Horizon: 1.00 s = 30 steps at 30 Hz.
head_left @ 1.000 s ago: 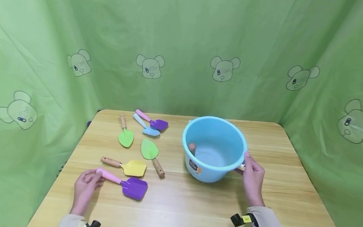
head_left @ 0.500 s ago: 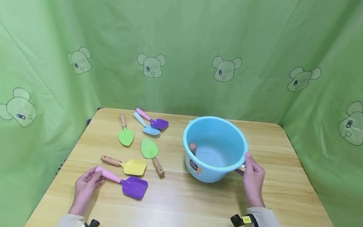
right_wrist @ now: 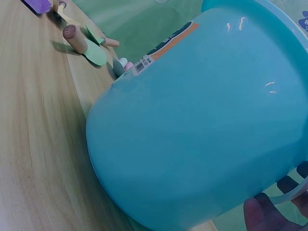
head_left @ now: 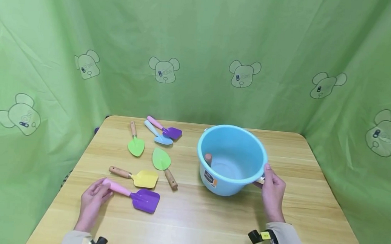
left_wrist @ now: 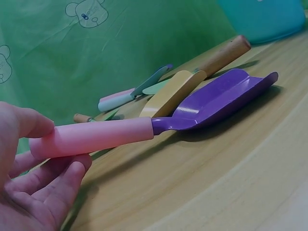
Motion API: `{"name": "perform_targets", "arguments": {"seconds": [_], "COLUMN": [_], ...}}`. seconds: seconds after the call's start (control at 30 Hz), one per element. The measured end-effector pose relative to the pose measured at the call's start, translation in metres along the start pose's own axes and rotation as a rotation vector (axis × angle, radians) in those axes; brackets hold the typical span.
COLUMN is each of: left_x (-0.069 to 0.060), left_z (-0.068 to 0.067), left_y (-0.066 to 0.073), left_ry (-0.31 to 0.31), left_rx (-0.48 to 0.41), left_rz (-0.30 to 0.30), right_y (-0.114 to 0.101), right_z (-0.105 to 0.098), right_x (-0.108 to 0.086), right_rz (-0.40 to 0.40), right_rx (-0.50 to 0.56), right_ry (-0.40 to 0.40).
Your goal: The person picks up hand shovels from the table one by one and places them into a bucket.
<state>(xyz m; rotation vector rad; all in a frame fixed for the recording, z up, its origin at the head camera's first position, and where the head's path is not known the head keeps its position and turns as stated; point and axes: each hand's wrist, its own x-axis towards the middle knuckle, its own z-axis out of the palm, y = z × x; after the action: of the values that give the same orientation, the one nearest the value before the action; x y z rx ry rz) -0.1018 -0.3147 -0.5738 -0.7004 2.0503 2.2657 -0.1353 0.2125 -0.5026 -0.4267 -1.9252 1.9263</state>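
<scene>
Near the front left of the table, my left hand [head_left: 91, 203] pinches the end of the pink handle of a purple hand shovel [head_left: 145, 200]. In the left wrist view the thumb lies on top of the handle [left_wrist: 96, 137] and fingers are below it; the handle is raised off the wood. My right hand [head_left: 273, 193] holds the light blue bucket [head_left: 223, 186] at its right side, by the rim and handle. The bucket tilts slightly toward me. Inside it a wooden handle end [head_left: 208, 159] shows; the rest of that tool is hidden by the bucket wall.
Just behind the purple shovel lies a yellow hand shovel [head_left: 145, 179]. Farther back are two green trowels, one leaf-shaped [head_left: 161, 159] and one pointed [head_left: 136, 147]. A blue trowel [head_left: 163, 139] touches or overlaps a second purple shovel [head_left: 172, 132]. A green curtain [head_left: 197, 99] surrounds the table.
The view has shifted slightly. Both hands keep their hold on the shovel and the bucket, and nothing else has visibly moved.
</scene>
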Motion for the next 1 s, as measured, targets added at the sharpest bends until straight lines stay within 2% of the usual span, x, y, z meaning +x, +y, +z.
{"name": "perform_targets", "arguments": {"seconds": [0.13, 0.43, 0.73, 1.0], "left_x": [-0.001, -0.004, -0.008, -0.012], "left_z": [0.002, 0.001, -0.001, 0.001], "left_y": [0.001, 0.003, 0.007, 0.011], "left_ry": [0.003, 0.005, 0.004, -0.015], "left_rx": [-0.032, -0.010, -0.027, -0.047], "left_rz": [0.002, 0.018, 0.006, 0.040], "right_y": [0.001, 0.002, 0.000, 0.000], "right_z": [0.000, -0.001, 0.000, 0.000], "right_x": [0.000, -0.001, -0.001, -0.002], "right_rz": [-0.002, 0.009, 0.003, 0.004], "right_rx": [-0.008, -0.057, -0.012, -0.018], "right_ry": [-0.004, -0.011, -0.003, -0.001]}}
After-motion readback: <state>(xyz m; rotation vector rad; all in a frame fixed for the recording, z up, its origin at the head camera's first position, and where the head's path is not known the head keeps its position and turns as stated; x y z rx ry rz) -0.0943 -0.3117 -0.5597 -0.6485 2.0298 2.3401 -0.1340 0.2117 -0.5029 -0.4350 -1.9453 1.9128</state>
